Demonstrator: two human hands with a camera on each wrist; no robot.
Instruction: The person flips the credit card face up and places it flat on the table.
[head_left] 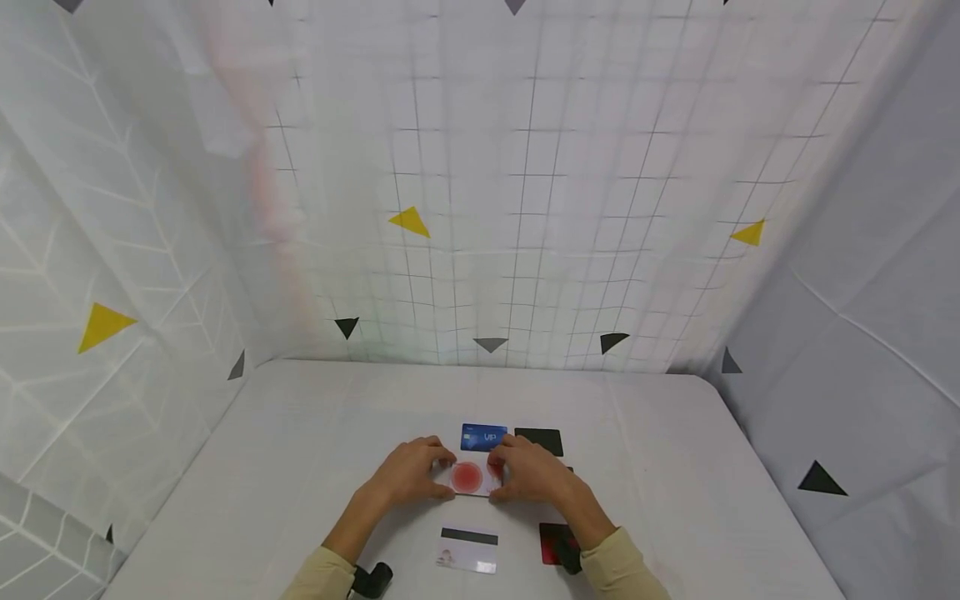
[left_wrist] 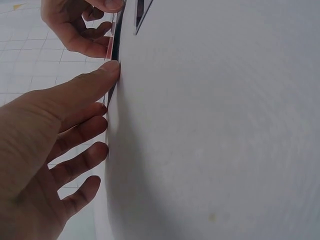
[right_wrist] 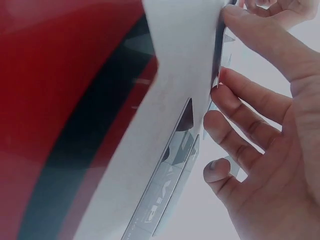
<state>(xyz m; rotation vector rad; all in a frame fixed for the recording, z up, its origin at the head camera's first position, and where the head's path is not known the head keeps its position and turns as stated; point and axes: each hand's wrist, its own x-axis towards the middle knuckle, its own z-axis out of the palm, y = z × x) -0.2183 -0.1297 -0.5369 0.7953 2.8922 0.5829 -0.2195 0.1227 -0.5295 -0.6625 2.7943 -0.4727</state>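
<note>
A white card with a red circle (head_left: pixel 467 478) lies between my two hands, near the middle of the group of cards. My left hand (head_left: pixel 412 473) pinches its left end, thumb at the near edge and forefinger at the far edge. At the right end, my right hand (head_left: pixel 532 475) grips it the same way. In the left wrist view the left thumb (left_wrist: pixel 100 75) presses on the card's dark edge, and the other fingers are spread. The right wrist view has the right thumb (right_wrist: pixel 245 20) on that edge, low over the white tabletop.
A blue VIP card (head_left: pixel 480 436) and a black card (head_left: pixel 546 440) lie beyond the hands. Closer in are a white card with a dark stripe (head_left: pixel 467 554) and a red-and-black card (head_left: pixel 550 542), partly covered by the right wrist's camera. Another dark card peeks out behind the right hand.
</note>
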